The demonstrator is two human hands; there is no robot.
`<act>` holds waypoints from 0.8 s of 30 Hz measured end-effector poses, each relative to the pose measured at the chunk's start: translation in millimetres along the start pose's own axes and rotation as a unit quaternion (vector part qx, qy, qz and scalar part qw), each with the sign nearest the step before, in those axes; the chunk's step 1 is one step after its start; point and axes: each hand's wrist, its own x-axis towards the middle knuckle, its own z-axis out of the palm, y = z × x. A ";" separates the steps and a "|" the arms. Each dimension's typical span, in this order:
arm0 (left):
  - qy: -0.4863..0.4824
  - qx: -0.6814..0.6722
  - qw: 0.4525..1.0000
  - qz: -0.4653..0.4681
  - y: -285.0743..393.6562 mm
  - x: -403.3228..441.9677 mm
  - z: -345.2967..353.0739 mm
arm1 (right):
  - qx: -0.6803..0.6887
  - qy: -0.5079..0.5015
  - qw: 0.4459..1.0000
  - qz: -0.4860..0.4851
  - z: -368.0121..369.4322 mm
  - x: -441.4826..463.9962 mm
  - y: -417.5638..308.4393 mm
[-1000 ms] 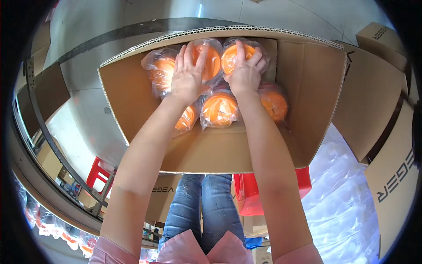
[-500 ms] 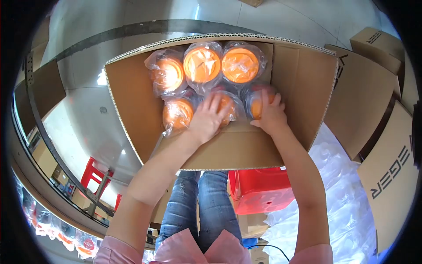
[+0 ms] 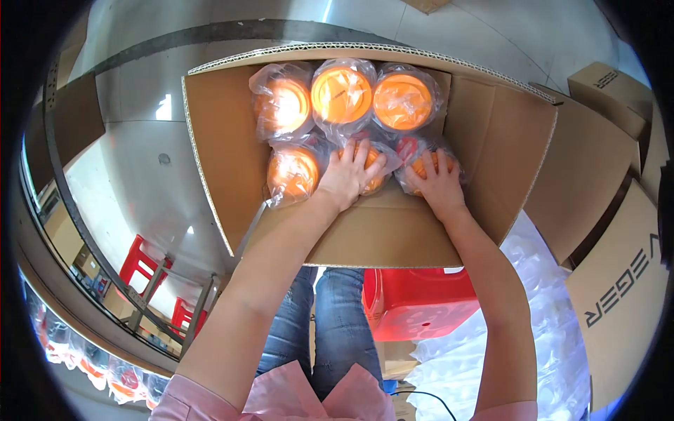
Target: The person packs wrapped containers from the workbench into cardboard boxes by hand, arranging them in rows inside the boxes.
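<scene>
An open cardboard box (image 3: 484,130) holds several plastic-wrapped jars with orange lids, in a far row and a near row. My left hand (image 3: 349,174) lies over the middle near jar (image 3: 375,172), fingers spread across its wrapped lid. Over the right near jar (image 3: 421,165), my right hand (image 3: 439,186) rests with fingers spread on the lid. The left near jar (image 3: 293,170) is beside my left hand, untouched. Beyond stand three more jars: a left one (image 3: 286,105), a middle one (image 3: 342,96) and a right one (image 3: 402,102).
A red plastic stool (image 3: 418,302) stands below the box's near edge. White translucent plastic packaging (image 3: 491,351) lies to the right, with large printed cartons (image 3: 618,281) beyond. On the left are a dark metal frame (image 3: 67,182) and red chairs (image 3: 144,263).
The view has shifted, so the box appears farther right. Both hands stay on the same two near jars; the right jar looks more upright, its lid now facing up under my spread fingers.
</scene>
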 end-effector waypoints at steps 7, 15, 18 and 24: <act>-0.014 -0.057 0.997 -0.058 4.8 2.8 -11.1 | -0.028 0.006 0.985 -0.172 5.0 7.0 4.7; -0.044 -0.031 0.994 -0.094 12.7 8.8 -14.2 | 0.110 -0.035 0.987 0.111 -40.3 13.8 -18.6; -0.034 -0.007 0.996 -0.082 13.2 2.7 -6.7 | 0.384 -0.086 0.870 0.296 -31.7 14.7 -18.7; 0.009 0.001 0.997 -0.080 14.4 -3.0 3.2 | 0.396 -0.152 0.806 0.413 -26.8 33.6 -35.2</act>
